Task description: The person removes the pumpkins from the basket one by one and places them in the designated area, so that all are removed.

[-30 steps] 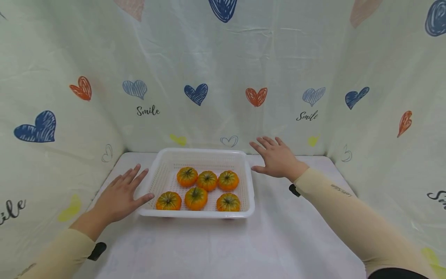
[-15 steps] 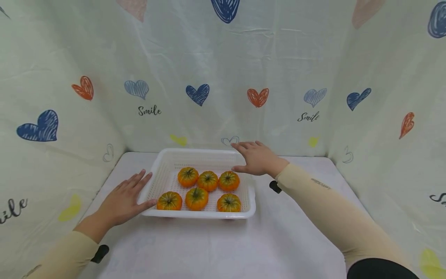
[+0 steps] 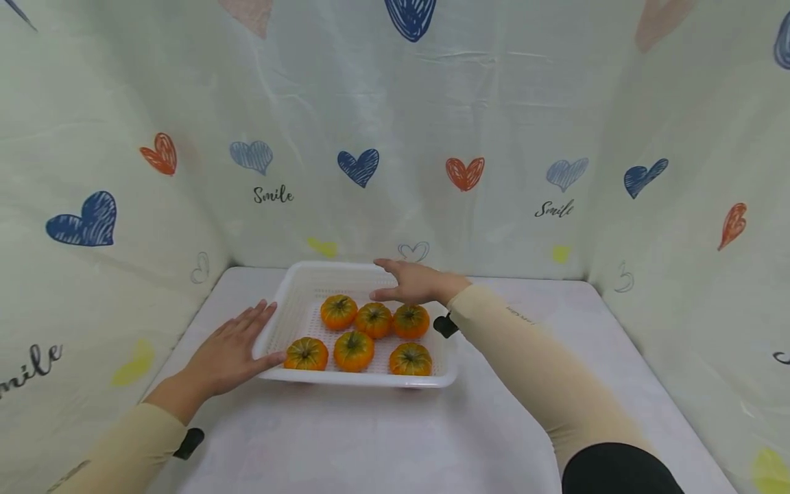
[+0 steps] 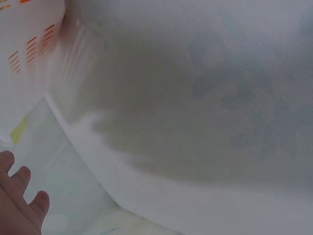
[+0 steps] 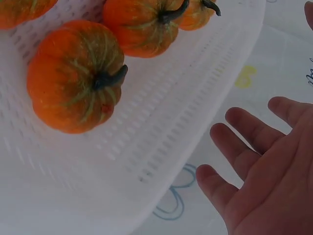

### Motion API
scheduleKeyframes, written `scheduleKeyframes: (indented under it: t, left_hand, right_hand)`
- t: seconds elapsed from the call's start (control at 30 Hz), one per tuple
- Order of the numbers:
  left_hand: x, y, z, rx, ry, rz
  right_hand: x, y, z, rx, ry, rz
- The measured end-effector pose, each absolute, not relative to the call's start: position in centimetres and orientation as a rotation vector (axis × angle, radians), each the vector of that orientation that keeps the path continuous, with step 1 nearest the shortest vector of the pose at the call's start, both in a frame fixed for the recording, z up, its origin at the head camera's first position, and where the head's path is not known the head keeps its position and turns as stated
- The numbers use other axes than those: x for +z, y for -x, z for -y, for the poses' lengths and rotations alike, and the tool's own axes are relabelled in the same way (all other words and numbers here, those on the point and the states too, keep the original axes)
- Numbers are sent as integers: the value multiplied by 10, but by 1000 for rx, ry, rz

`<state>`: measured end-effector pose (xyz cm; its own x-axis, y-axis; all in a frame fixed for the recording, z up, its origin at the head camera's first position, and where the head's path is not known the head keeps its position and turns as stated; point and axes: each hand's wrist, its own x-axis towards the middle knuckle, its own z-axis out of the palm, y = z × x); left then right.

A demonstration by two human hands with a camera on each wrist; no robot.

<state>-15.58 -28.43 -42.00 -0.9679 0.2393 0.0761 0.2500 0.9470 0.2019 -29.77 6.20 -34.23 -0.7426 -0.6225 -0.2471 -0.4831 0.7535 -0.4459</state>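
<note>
Several small orange pumpkins [image 3: 354,351] with greenish tops sit in a white plastic basket [image 3: 364,377] with slotted walls. Beside the basket's left side is my left hand [image 3: 225,357], fingers straight and thumb spread toward the front-left pumpkin [image 3: 306,354]. Whether it touches the rim I cannot tell. My right hand [image 3: 415,283] hovers over the back part of the basket, fingers stretched to the left, holding nothing. In the right wrist view a pumpkin [image 5: 76,78] with a dark stem appears close up, and the extended fingers [image 5: 234,149] lie outside the rim.
A white cloth [image 3: 345,439] covers the table under the basket. Pale curtains [image 3: 395,110] printed with hearts and "Smile" enclose the back and both sides. Dark straps [image 3: 446,325] are on the wrists.
My right hand has moved left from beyond the basket's right side to above its back part. The left hand has shifted slightly toward the basket. The pumpkins stay in place.
</note>
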Motion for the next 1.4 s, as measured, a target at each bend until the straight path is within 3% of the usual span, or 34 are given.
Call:
scheduleKeyframes:
  t: [0.87,1.4]
  left_hand:
    - [-423,157,285,-357,412,3046]
    - [-422,156,284,-375,384,3069]
  right_hand:
    - [-404,301,-45,-564,598,-2394]
    - [-428,302,-39,-609,708,-2424]
